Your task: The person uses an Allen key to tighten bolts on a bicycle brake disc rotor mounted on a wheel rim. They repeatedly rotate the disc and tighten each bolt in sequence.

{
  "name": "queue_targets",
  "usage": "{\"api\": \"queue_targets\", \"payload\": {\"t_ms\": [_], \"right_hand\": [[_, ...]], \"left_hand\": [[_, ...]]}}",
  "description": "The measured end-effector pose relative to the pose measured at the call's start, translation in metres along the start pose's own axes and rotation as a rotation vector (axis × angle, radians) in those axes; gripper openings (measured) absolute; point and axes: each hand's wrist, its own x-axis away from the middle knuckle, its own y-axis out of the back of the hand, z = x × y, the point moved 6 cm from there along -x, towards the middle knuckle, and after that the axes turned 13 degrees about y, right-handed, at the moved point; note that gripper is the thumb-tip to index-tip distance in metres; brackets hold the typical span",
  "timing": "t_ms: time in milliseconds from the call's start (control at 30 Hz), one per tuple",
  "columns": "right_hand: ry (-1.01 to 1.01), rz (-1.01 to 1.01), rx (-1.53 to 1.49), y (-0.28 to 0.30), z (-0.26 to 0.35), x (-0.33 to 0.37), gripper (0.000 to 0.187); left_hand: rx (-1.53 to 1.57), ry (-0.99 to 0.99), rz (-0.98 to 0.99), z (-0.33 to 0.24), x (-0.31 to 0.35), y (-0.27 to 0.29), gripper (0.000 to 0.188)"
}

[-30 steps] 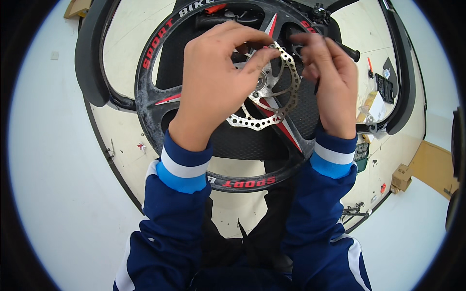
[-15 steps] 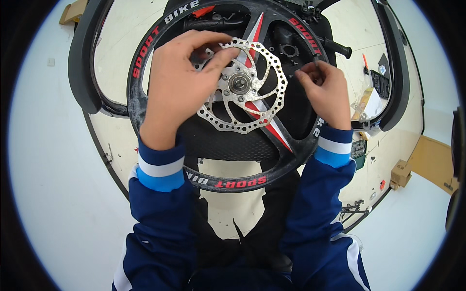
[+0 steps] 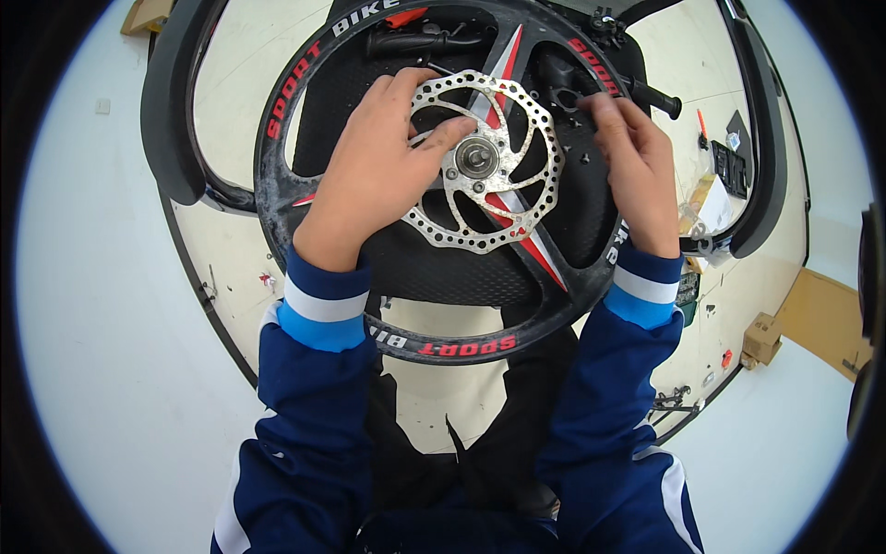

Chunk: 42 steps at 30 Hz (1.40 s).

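Note:
A silver brake disc rotor (image 3: 528, 222) lies on the hub of a black bicycle wheel (image 3: 443, 354) with red and white spoke accents. My left hand (image 3: 374, 175) grips the rotor's upper left side, thumb flat on its face and fingers curled at the rim. Bolts sit in the rotor around the hub axle (image 3: 477, 158). To the right, my right hand (image 3: 639, 166) hovers over the wheel's edge with fingers bent close together; what they hold, if anything, is hidden. Beside it lie small loose bolts (image 3: 584, 158) on the black textured seat (image 3: 443, 282) under the wheel.
A black handlebar grip (image 3: 429, 42) lies behind the wheel's far spokes. Black curved armrests (image 3: 173, 120) flank the seat. On the floor at right are a tool case (image 3: 727, 168) and a cardboard box (image 3: 762, 339). My legs are below the wheel.
The view has shifted slightly. My left thumb has come down onto the rotor's face nearer the hub. My right hand has moved a little farther away, and its fingers point more forward.

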Motion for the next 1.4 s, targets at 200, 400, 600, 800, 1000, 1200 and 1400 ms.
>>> {"api": "queue_targets", "payload": {"t_ms": [200, 400, 600, 800, 1000, 1200, 1400], "right_hand": [[0.033, 0.084, -0.014, -0.019, 0.011, 0.003, 0.035], [0.060, 0.079, -0.013, -0.012, 0.026, 0.002, 0.039], [0.034, 0.138, -0.015, -0.018, 0.028, 0.008, 0.034], [0.149, 0.192, 0.060, -0.023, 0.037, 0.030, 0.014], [0.186, 0.190, 0.186, -0.048, 0.060, 0.054, 0.011], [0.352, 0.171, 0.396, -0.061, 0.062, 0.064, 0.010], [0.336, 0.141, 0.413, -0.068, 0.060, 0.067, 0.012]], "left_hand": [[0.170, 0.092, 0.142, 0.005, 0.000, -0.012, 0.049], [0.170, 0.116, 0.172, 0.010, 0.000, -0.010, 0.044], [0.140, 0.090, 0.144, 0.009, 0.004, -0.004, 0.043], [0.076, -0.021, 0.075, 0.017, 0.007, 0.007, 0.049], [0.090, -0.137, 0.057, 0.007, 0.017, 0.007, 0.066], [0.075, -0.126, 0.104, 0.003, 0.021, -0.005, 0.076], [0.130, -0.142, 0.063, 0.011, 0.021, -0.016, 0.078]]}}
